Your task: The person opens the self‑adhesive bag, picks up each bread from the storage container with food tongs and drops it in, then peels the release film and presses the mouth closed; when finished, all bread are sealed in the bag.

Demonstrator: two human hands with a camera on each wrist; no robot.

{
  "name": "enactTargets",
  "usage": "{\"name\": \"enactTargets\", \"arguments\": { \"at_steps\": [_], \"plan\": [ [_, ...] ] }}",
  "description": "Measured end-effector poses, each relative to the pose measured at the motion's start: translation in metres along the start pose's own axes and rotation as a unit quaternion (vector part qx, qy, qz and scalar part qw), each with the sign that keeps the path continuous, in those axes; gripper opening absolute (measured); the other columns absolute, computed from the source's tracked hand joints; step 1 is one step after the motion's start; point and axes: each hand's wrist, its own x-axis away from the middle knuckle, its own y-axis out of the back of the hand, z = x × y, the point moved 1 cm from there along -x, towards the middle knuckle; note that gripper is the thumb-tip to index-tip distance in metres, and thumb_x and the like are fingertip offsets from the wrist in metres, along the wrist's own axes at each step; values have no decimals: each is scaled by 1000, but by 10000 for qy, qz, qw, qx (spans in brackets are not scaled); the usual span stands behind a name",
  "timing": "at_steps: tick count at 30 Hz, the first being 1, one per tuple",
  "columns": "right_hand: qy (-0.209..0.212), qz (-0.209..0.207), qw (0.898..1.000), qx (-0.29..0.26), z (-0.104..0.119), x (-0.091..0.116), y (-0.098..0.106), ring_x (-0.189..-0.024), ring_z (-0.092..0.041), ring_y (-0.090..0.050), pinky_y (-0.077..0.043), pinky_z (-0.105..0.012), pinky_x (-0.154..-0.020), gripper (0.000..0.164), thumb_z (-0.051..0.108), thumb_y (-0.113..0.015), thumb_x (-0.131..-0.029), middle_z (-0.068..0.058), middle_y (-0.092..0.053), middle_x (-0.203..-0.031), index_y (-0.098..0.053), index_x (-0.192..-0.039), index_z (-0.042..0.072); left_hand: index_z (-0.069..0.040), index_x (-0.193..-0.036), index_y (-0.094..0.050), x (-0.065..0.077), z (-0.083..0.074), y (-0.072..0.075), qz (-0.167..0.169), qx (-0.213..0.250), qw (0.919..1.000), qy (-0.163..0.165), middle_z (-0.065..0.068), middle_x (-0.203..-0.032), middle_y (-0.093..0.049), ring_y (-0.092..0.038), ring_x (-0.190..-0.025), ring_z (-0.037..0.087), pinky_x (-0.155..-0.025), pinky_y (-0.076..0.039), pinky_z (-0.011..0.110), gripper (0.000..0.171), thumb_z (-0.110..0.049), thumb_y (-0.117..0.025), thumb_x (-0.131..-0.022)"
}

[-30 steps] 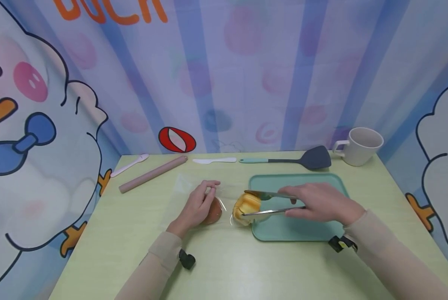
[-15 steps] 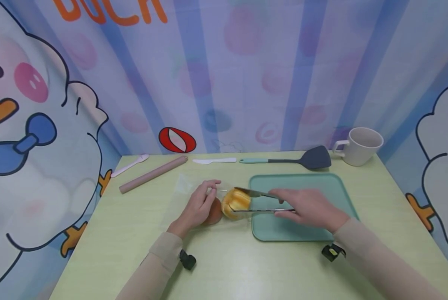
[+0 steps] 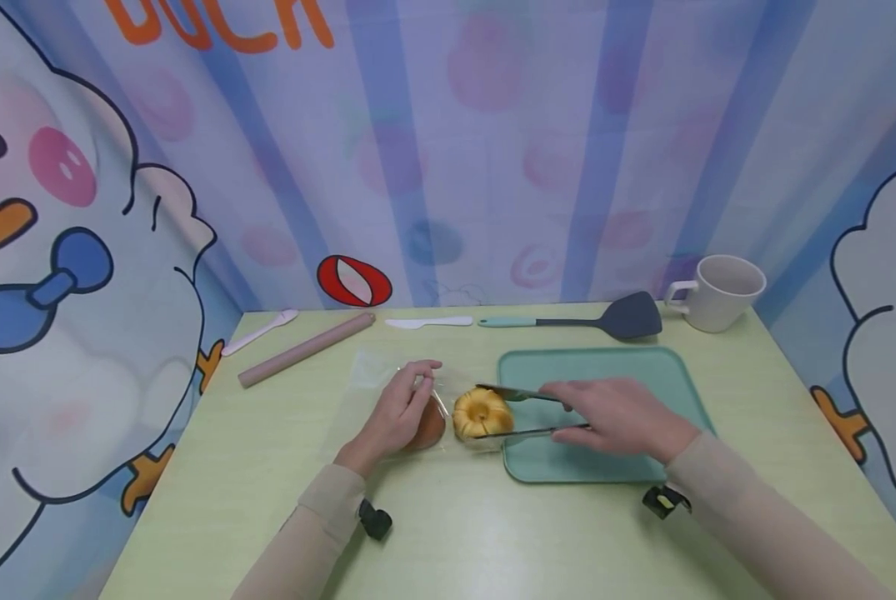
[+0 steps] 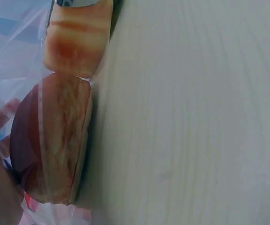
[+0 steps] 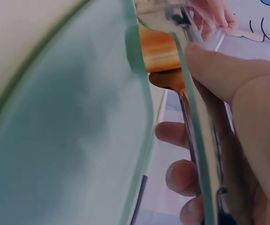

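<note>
My left hand [image 3: 397, 414] holds the upper edge of a clear plastic bag [image 3: 357, 400], fingertips raised. Under that hand lies a round brown bun [image 3: 427, 427] inside the bag; in the left wrist view the brown bun [image 4: 55, 140] shows through the film. A golden, dimpled bun [image 3: 482, 414] sits right beside it at the bag's mouth, at the left rim of a green tray [image 3: 605, 467]. My right hand [image 3: 620, 417] grips metal tongs [image 3: 533, 432], whose arms stand on either side of the golden bun. The right wrist view shows the tongs [image 5: 186, 112] beside the golden bun [image 5: 159, 50].
Along the back of the table lie a pale spoon [image 3: 260, 332], a brownish rolling pin [image 3: 305, 350], a white plastic knife [image 3: 428, 322] and a dark spatula [image 3: 631, 317]. A white mug [image 3: 720, 293] stands at the back right. A printed curtain [image 3: 493, 167] rises behind.
The tongs have carried the golden bun left to the brown bun; it has since tipped flat, dimple up, and shifted slightly right as the tongs' arms spread. The left hand stays in place.
</note>
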Motion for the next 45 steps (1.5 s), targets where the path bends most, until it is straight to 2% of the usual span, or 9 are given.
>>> {"name": "enactTargets", "arguments": {
  "at_steps": [6, 14, 19, 24, 28, 32, 35, 40, 45],
  "plan": [
    [-176, -140, 9997, 17, 5, -3, -5, -60, 0, -52, -40, -25, -48, 58, 54, -64, -94, 1, -73, -117, -55, -141, 22, -4, -115, -52, -1, -1, -2, 93, 18, 9999, -99, 6, -140, -58, -51, -133, 28, -113, -39, 53, 25, -25, -39, -109],
    [-357, -226, 9991, 10, 9, -10, -13, -65, -5, -61, -35, -24, -44, 60, 55, -64, -93, 0, -74, -115, -54, -142, 22, -3, -112, -55, -5, -2, -2, -24, -299, 9988, -391, 9, -138, -60, -51, -132, 30, -113, -35, 53, 24, -22, -40, -108],
    [-411, -97, 9991, -46, 11, -12, -14, -70, -8, -66, -40, -24, -47, 66, 58, -64, -92, -1, -73, -115, -52, -144, 20, -3, -109, -57, -7, -1, 0, -170, -407, 9980, -460, 11, -135, -62, -52, -130, 30, -113, -33, 56, 24, -21, -42, -108],
    [-510, 5, 9985, -211, 10, -9, -12, -85, -13, -70, -49, -29, -54, 72, 61, -64, -90, -3, -72, -119, -48, -147, 20, -3, -109, -58, -9, 1, 0, -222, -453, 9979, -409, 12, -133, -63, -55, -127, 29, -111, -37, 54, 24, -21, -43, -107],
    [-609, -53, 9974, -374, 3, 0, -8, -91, -14, -71, -53, -34, -62, 77, 69, -58, -90, 0, -72, -117, -46, -148, 21, -4, -111, -59, -9, 1, 0, -207, -492, 9981, -317, 11, -133, -63, -54, -128, 29, -111, -37, 53, 25, -22, -42, -107],
    [-745, -197, 9956, -531, -6, 13, -1, -88, -13, -69, -53, -35, -66, 76, 67, -62, -89, 2, -72, -114, -46, -149, 22, -4, -111, -58, -9, 3, 0, -193, -524, 9982, -223, 9, -134, -62, -53, -128, 30, -111, -38, 52, 27, -24, -41, -108],
    [-874, -345, 9937, -608, -14, 24, 4, -78, -5, -65, -52, -35, -67, 75, 61, -67, -88, 2, -72, -113, -46, -149, 22, -3, -111, -58, -8, 3, 0, -196, -534, 9982, -189, 9, -135, -62, -53, -127, 31, -111, -38, 52, 28, -24, -40, -108],
    [-1323, -393, 9864, -893, -26, 44, 12, -59, 5, -52, -46, -27, -58, 75, 63, -65, -89, 1, -70, -117, -42, -151, 26, -5, -112, -57, -6, 1, 0, -168, -555, 9983, -109, 9, -135, -62, -54, -128, 32, -111, -39, 53, 26, -24, -40, -109],
    [-1916, -572, 9748, -994, -41, 68, 13, -61, 3, -55, -42, -26, -51, 78, 66, -62, -89, 0, -70, -119, -39, -152, 27, -6, -114, -57, -5, 0, 0, -116, -563, 9983, 43, 8, -136, -61, -54, -128, 30, -111, -40, 51, 29, -28, -39, -109]
  ]
}}
